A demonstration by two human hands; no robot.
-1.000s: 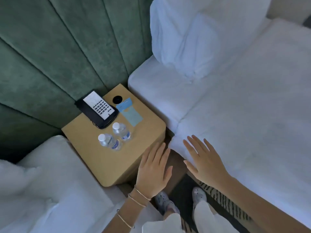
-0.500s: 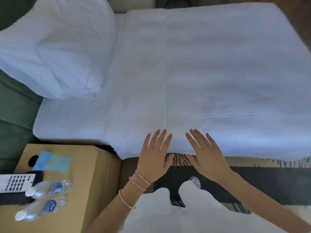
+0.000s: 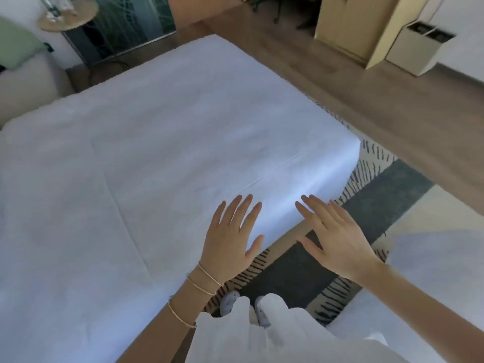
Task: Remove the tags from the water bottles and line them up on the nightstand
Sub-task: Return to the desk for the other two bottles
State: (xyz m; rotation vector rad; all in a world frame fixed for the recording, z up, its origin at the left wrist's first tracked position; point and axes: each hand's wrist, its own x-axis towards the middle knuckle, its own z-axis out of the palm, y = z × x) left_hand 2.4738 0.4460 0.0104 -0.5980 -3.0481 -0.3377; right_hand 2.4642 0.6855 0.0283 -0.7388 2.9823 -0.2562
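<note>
No water bottles, tags or nightstand in view, so progress can't be judged from here. Likely nothing left to carry, since both hands are empty: left hand (image 3: 230, 242) and right hand (image 3: 337, 237) are flat, fingers spread, apart, at the near edge of the white-sheeted bed (image 3: 157, 153). A narrow aisle of striped grey rug (image 3: 379, 195) runs alongside. Open wooden floor (image 3: 340, 87) lies beyond.
</note>
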